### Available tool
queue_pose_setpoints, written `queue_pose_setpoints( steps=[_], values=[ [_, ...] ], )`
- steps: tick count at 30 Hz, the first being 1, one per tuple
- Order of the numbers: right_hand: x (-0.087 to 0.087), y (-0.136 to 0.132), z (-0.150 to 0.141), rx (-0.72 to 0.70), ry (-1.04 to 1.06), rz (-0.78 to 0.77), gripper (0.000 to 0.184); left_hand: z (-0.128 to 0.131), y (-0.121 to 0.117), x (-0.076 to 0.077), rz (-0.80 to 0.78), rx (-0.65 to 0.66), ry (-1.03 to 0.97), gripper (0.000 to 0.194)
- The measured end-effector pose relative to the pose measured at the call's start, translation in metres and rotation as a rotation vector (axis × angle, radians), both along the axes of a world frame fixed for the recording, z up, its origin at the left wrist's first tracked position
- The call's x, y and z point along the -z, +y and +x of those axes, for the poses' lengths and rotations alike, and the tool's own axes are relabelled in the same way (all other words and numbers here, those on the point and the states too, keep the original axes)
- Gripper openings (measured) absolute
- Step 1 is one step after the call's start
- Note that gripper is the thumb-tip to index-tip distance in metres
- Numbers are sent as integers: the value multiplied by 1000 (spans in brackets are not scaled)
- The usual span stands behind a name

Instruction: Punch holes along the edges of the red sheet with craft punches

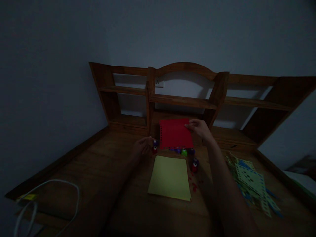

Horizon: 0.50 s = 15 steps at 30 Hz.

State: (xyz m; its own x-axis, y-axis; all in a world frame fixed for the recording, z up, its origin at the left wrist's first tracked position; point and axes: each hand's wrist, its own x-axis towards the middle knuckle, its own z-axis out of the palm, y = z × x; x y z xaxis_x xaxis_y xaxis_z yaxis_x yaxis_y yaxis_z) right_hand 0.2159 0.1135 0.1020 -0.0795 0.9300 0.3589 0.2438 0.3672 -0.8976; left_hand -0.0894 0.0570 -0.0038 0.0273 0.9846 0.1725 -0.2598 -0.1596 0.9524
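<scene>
My right hand (199, 128) pinches the top right corner of a red paper sheet (174, 134), holding it upright over the wooden desk (118, 184); a row of punched holes runs down the sheet's left edge. My left hand (143, 144) is curled beside two small paper punches, one purple (155, 142) and one red (154, 149), at the sheet's lower left; in the dim light its grip is unclear. A yellow paper sheet (170, 177) lies flat in front of me.
More small punches, green (184, 152), purple (191, 151) and red (194, 167), sit near the red sheet, with red paper bits (194, 186) scattered by them. A pile of punched sheets (251, 182) lies at the right. A white cable (49, 194) loops at the left. Wooden shelves (182, 98) stand behind.
</scene>
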Motion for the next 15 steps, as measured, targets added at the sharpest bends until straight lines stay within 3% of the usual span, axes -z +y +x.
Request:
queue_pose_setpoints(
  steps=[4,11,15],
  values=[
    [0,2,1,89,46,53,43,-3,6,3,-12,-85,-36,42],
    [-10,-9,0,152,177,-16,35,-4,6,8,7,-54,-28,46],
    [-2,-4,-15,281,376,-61,29,-5,4,6,39,-113,6,52]
  ],
)
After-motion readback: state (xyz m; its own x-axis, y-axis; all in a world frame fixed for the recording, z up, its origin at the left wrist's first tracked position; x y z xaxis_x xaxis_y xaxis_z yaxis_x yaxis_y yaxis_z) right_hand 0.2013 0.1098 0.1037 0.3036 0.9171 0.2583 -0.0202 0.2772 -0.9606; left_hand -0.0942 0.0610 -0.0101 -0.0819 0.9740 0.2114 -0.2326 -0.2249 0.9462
